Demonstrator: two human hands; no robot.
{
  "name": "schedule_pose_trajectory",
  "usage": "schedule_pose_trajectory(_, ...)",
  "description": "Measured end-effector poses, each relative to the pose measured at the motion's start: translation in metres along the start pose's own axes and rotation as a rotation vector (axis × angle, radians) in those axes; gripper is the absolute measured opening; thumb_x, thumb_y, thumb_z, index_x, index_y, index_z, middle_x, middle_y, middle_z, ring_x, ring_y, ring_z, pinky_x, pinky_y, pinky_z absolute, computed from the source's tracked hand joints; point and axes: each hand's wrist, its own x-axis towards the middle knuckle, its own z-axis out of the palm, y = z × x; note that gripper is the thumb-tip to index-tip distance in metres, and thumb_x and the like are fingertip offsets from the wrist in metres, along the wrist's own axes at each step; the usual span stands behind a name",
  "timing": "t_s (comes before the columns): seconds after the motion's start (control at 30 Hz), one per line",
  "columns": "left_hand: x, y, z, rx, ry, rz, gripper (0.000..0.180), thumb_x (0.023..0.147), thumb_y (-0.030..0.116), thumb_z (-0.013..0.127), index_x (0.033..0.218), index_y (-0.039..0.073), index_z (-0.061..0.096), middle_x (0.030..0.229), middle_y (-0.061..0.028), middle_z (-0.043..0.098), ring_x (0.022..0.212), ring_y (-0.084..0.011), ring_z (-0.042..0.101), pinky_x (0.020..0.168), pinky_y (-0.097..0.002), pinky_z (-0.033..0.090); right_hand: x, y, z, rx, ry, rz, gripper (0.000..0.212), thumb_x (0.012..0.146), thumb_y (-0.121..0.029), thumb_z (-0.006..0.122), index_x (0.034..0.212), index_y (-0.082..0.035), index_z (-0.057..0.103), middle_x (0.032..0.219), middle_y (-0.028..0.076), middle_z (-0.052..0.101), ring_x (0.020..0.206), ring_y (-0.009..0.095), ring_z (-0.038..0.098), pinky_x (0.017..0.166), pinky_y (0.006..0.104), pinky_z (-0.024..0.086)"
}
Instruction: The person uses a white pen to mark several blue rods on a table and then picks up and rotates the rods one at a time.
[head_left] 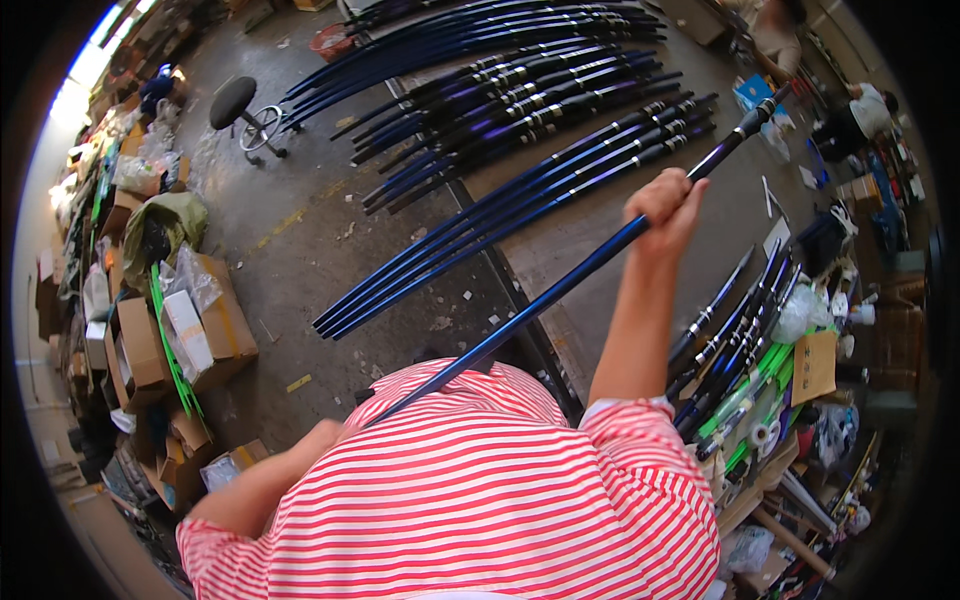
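Observation:
A long blue-and-black fishing rod slants across my front, from beside my belly at the lower left to the upper right. My right hand is closed around its thicker part, just below the dark upper section. My left hand is low at my left side, close to the rod's thin end. Its fingers are blurred and partly hidden by my striped shirt, so its grip does not show. Beyond the held rod, several similar blue rods lie side by side across a table edge, their thin ends jutting out over the floor.
More rods lie in rows farther back on the table. A black stool stands at the far left, above cardboard boxes. At right are bundled rods and a brown card. Two people are at the far right.

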Motion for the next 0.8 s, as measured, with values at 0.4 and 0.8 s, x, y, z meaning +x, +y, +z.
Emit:
schedule_pose_trajectory(0.4,0.106,0.104,-0.030,-1.114,-0.009,0.283,0.060,0.089,0.053,0.031,0.097,0.000,0.056,0.072,-0.0104,0.061,0.047,-0.0116,0.050,0.041,-0.0204,0.035,-0.080,0.188,0.005,-1.411,-0.368,-0.115,0.052,0.082,-0.054,0.047,0.096,-0.005,0.050,0.093,0.011,0.053,0.086,0.021,0.053,0.077,0.0369,0.041)
schedule_pose_trajectory(0.8,0.062,-0.008,-0.046,-0.491,0.220,0.034,0.051,0.090,0.038,0.041,0.055,0.004,0.053,0.042,0.0017,0.042,0.035,-0.0061,0.035,0.035,-0.0217,0.025,-0.075,0.114,-0.002,-1.211,0.059,-0.293,0.069,0.089,-0.048,0.036,0.135,0.001,0.018,0.125,0.020,0.042,0.110,0.028,0.047,0.097,0.0392,0.033)
